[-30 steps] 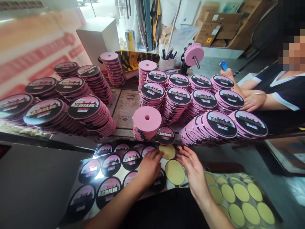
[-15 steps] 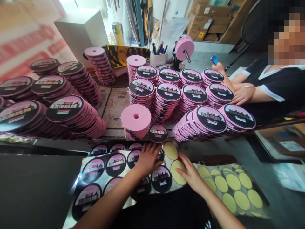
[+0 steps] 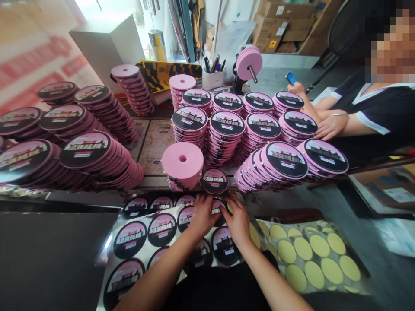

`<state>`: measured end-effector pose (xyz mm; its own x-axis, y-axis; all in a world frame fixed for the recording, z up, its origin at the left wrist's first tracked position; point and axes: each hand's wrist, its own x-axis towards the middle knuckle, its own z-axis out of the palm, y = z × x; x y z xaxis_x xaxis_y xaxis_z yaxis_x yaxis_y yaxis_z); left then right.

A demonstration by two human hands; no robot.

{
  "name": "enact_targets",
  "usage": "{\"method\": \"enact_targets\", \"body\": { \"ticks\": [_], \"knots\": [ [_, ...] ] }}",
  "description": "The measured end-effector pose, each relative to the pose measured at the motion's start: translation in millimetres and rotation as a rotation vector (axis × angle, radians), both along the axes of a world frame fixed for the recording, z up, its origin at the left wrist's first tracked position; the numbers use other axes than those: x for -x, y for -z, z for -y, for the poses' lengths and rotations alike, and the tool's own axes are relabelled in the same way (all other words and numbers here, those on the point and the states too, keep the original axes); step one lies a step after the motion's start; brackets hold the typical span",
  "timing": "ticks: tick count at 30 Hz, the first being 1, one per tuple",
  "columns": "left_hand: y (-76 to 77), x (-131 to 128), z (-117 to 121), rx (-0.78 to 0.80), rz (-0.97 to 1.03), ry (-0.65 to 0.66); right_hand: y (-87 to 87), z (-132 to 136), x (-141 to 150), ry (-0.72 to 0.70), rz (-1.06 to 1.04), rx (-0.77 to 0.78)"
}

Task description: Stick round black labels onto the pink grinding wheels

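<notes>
A silvery sheet of round stickers [image 3: 142, 229], black with pink and a printed gate and lettering, lies across my lap against the table edge. My left hand [image 3: 204, 214] grips the sheet's far edge with bent fingers. Close beside it, my right hand [image 3: 238, 218] has its thumb and fingers at the right edge of a round sticker [image 3: 216, 207] between both hands. Whether that sticker is lifted from its backing I cannot tell. Just beyond my fingers lies a pink disc with a sticker on top [image 3: 215, 180]. Left of it stands a stack of pink spools, its top bare [image 3: 182, 160].
Several labelled pink spool stacks [image 3: 228, 123] fill the table, with more at left [image 3: 86, 149]. Behind are a pen cup [image 3: 214, 79] and spools on a rod [image 3: 249, 65]. A backing sheet with yellow circles [image 3: 319, 246] hangs at right. A person [image 3: 366, 108] sits at right with a phone [image 3: 291, 78].
My right hand has moved left and up from the bare yellow circles to the sticker beside my left hand. My left hand's spread fingers have bent. The sheet has shifted slightly right.
</notes>
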<state>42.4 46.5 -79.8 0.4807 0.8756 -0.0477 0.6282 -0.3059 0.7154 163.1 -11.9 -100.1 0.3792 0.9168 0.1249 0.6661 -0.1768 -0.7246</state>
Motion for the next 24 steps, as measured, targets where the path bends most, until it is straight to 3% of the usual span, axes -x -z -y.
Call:
{"method": "enact_targets", "body": {
  "ticks": [9,24],
  "knots": [
    [-2.8,-1.4,-8.2,0.152,0.145,-0.086,-5.0,-8.5,-0.2,-0.002,0.020,-0.055],
    [-4.3,4.2,-9.6,0.237,0.263,-0.110,-11.3,-0.7,7.6,-0.058,0.184,-0.066]
  ]
}}
